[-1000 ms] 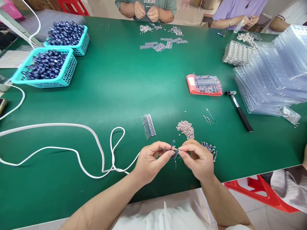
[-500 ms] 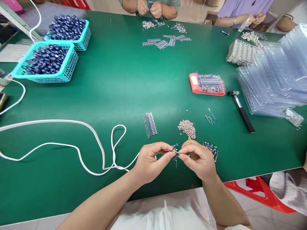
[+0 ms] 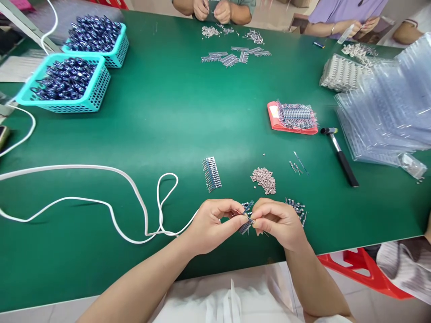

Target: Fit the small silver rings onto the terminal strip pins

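Note:
My left hand (image 3: pixel 215 226) is closed, pinching a strip of small dark-blue circuit boards (image 3: pixel 245 227) between thumb and index finger. At its right end, the thumb and fingertips of my right hand (image 3: pixel 278 222) close on the same strip; thin wire leads show near them. The fingers hide much of the strip. Another comb-like strip of boards with wire legs (image 3: pixel 212 174) lies on the table beyond my left hand. Just beyond my right hand is a pile of small pinkish round pieces (image 3: pixel 264 180). Loose small boards (image 3: pixel 298 210) lie beside its right edge.
A hammer (image 3: pixel 343 161) and stacked clear plastic trays (image 3: pixel 380 116) lie at right. A red band (image 3: pixel 292 131) holds bundled boards. Turquoise baskets (image 3: pixel 96 96) of dark shiny pieces stand at left. A white cable (image 3: pixel 111 211) loops near my left arm. Co-workers' hands (image 3: pixel 212 11) are across the table.
The strip in my fingers has turned, so more of its toothed side shows below the fingertips. Both hands stay almost in place; the view has shifted slightly.

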Demonstrator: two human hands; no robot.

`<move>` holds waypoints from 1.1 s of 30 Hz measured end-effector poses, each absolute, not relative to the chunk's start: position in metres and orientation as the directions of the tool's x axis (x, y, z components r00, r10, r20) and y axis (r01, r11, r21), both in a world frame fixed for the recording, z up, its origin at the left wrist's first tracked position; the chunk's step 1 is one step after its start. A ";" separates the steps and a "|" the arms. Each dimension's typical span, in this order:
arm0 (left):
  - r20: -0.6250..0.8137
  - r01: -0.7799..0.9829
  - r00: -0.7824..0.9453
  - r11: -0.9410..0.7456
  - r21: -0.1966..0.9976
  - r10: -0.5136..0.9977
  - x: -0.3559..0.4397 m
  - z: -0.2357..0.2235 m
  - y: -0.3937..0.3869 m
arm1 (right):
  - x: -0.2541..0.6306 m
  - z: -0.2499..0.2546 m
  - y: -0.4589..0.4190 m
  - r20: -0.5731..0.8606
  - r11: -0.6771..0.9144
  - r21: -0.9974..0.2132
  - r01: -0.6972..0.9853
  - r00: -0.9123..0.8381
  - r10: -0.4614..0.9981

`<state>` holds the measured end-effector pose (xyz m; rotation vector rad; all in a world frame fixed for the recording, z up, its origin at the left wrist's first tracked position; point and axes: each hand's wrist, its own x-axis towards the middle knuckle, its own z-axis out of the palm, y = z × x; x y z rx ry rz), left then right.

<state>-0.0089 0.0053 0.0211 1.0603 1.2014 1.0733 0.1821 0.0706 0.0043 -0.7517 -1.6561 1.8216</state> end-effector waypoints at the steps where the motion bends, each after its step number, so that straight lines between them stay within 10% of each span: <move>1: -0.172 -0.056 0.060 0.175 0.983 0.983 -0.009 0.021 0.005 | 0.182 0.004 0.071 -0.045 -0.091 -0.995 -0.031 -0.687 0.725; 33: -0.224 -0.033 0.136 0.230 0.973 0.965 -0.011 0.020 0.004 | 0.184 -0.001 0.071 -0.174 -0.266 -0.964 -0.020 -0.707 0.685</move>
